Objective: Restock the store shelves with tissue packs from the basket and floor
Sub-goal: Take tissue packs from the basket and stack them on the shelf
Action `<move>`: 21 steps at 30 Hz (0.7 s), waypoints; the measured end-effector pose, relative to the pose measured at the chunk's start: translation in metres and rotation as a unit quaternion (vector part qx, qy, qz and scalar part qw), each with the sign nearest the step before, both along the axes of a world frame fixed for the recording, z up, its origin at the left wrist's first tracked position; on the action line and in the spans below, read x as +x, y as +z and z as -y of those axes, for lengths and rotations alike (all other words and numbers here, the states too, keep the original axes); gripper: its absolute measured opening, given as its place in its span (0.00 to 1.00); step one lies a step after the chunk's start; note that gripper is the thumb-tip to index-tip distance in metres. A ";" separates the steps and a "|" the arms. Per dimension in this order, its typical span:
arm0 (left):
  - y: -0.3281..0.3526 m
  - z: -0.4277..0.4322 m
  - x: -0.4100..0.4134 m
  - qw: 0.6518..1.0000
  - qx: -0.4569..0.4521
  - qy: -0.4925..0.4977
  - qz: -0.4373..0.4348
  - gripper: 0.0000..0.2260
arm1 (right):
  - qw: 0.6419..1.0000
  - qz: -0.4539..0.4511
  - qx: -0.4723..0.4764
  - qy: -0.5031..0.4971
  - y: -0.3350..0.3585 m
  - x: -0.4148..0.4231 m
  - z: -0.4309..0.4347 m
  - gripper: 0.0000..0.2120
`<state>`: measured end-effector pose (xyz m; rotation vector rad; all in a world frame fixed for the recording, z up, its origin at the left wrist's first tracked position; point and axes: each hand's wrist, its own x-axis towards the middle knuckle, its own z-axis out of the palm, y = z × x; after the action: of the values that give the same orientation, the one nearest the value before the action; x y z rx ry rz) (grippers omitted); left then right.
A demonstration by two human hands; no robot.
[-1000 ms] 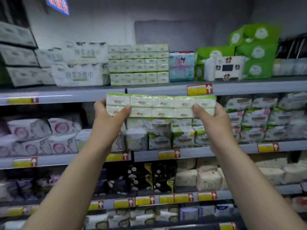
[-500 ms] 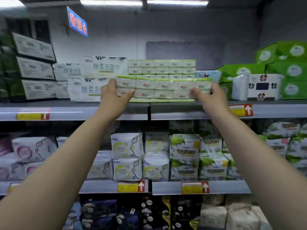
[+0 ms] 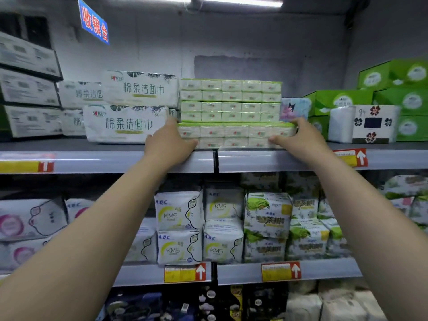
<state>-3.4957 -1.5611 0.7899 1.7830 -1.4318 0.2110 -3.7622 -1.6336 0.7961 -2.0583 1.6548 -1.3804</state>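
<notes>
1. The tissue pack (image 3: 236, 134) was long, green and white; it lay flat at the front of the top shelf (image 3: 104, 158), near the middle, and its bottom looked to be touching the shelf.
2. The left hand (image 3: 170, 144) gripped the left end of the tissue pack; the thumb was on the front and the fingers curled over the top.
3. The right hand (image 3: 301, 140) gripped the right end the same way; the thumb pressed the front and the fingers went over the top corner.
4. Farther back on the top shelf stood a stack of matching packs (image 3: 231, 100); the tissue pack was just in front of it, touching it or very close.
5. On the left part of the top shelf lay big white wipe packs (image 3: 129, 122); one was just beside the left hand.
6. On the right part of the top shelf were a small blue pack (image 3: 294, 108), a white flower box (image 3: 372, 123) and green boxes (image 3: 393, 89).
7. Under the top shelf sat white KMS packs (image 3: 178, 212); high above it hung a blue sign (image 3: 93, 23).
</notes>
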 end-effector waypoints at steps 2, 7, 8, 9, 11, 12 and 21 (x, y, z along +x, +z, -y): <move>-0.003 -0.002 -0.002 0.999 0.025 0.009 0.023 0.32 | 0.999 -0.015 -0.003 -0.028 -0.003 0.003 0.001 0.30; -0.017 -0.013 -0.016 0.991 0.051 0.031 0.123 0.43 | 0.990 -0.039 -0.084 -0.108 -0.017 0.018 -0.010 0.35; -0.020 -0.018 -0.023 0.987 0.051 0.029 0.151 0.44 | 0.987 -0.050 -0.110 -0.110 -0.022 0.019 -0.017 0.37; -0.023 -0.024 -0.033 0.983 0.049 0.016 0.175 0.45 | 0.983 -0.075 -0.134 -0.104 -0.028 0.019 -0.027 0.39; -0.034 -0.036 -0.056 0.976 0.052 -0.037 0.209 0.43 | 0.973 -0.141 -0.165 -0.078 -0.044 0.014 -0.046 0.39; -0.041 -0.042 -0.068 0.972 0.060 -0.066 0.218 0.43 | 0.969 -0.167 -0.169 -0.067 -0.053 0.008 -0.055 0.39; -0.120 -0.071 -0.180 0.927 0.168 -0.206 0.264 0.41 | 0.947 -0.304 0.046 -0.099 -0.148 -0.126 -0.121 0.41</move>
<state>-3.6761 -1.4902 0.6697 1.7042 -2.3144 0.2461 -3.8882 -1.5127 0.6481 -2.4738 2.1501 -0.7103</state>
